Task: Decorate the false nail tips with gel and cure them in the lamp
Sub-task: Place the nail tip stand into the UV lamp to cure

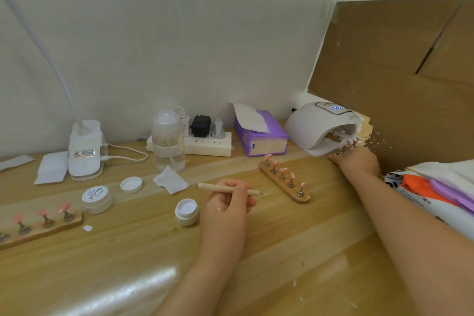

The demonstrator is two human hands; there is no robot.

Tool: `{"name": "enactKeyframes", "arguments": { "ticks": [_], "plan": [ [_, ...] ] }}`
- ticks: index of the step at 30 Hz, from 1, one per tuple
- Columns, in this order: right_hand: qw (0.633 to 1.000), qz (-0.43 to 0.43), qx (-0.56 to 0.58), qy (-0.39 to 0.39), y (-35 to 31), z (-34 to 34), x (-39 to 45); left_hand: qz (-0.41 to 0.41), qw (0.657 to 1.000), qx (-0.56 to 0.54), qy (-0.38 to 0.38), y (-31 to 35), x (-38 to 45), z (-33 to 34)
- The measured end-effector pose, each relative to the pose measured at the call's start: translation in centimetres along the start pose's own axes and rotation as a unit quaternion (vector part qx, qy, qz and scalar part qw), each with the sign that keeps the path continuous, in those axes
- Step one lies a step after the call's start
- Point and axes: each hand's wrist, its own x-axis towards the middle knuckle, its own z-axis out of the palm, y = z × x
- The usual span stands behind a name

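Note:
My left hand (227, 202) grips a wooden dotting tool (225, 188) that lies level, with its metal tip pointing right. Just left of that hand stands an open white gel jar (187, 211). My right hand (357, 160) reaches to the mouth of the white curing lamp (318, 126) and holds a wooden nail stand (347, 146) with pink tips there; its fingers are mostly hidden. A second stand sits inside the lamp. Another wooden stand (284, 178) with several pink tips lies between my hands. A fourth stand (41, 226) sits at the far left.
A closed white jar (97, 199), a loose lid (131, 185) and a paper wipe (170, 179) lie left of centre. Along the wall stand a desk lamp base (86, 149), a clear pump bottle (168, 143), a power strip (205, 145) and a purple tissue box (261, 136). Cardboard (397, 72) and bags (436, 192) crowd the right.

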Motion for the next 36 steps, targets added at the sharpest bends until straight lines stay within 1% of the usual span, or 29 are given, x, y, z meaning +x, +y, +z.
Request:
{"name": "enactKeyframes", "arguments": {
  "ticks": [5, 7, 8, 13, 16, 22, 27, 29, 32, 36],
  "plan": [
    [0.992, -0.105, 0.042, -0.063, 0.7, -0.6, -0.3, -0.01, 1.0, -0.011, 0.008, 0.0, 0.2, -0.1],
    [0.988, -0.122, 0.048, -0.08, 0.8, -1.0, -0.4, -0.016, 1.0, -0.021, 0.014, -0.1, 0.4, -0.2],
    [0.987, -0.129, 0.034, -0.088, 0.9, -1.0, -0.4, -0.017, 0.999, -0.024, 0.017, 0.0, 0.4, -0.2],
    [0.985, -0.107, -0.108, -0.086, -0.1, -0.5, 0.6, -0.014, 0.999, -0.034, 0.024, -0.1, 0.5, -0.2],
    [0.982, -0.092, -0.125, -0.105, -0.9, -0.5, 2.1, -0.009, 0.999, -0.037, 0.025, -0.1, 0.5, -0.3],
    [0.993, -0.015, -0.1, -0.058, -1.7, 0.7, 4.0, 0.0, 0.999, -0.04, 0.027, -0.1, 0.4, -0.1],
    [0.99, -0.009, -0.128, -0.059, -2.7, 1.0, 4.9, -0.005, 0.997, -0.056, 0.047, -0.2, 0.7, -0.2],
    [0.993, 0.001, -0.112, -0.039, -2.7, 1.4, 5.0, -0.012, 0.997, -0.057, 0.051, -0.4, 0.9, -0.3],
    [0.997, -0.022, -0.07, 0.008, -1.9, 2.0, 4.7, -0.013, 0.997, -0.059, 0.048, -0.3, 0.8, -0.2],
    [0.992, -0.092, -0.073, 0.041, -1.0, 1.6, 3.2, -0.013, 0.997, -0.059, 0.047, -0.3, 0.9, -0.1]
  ]
}}
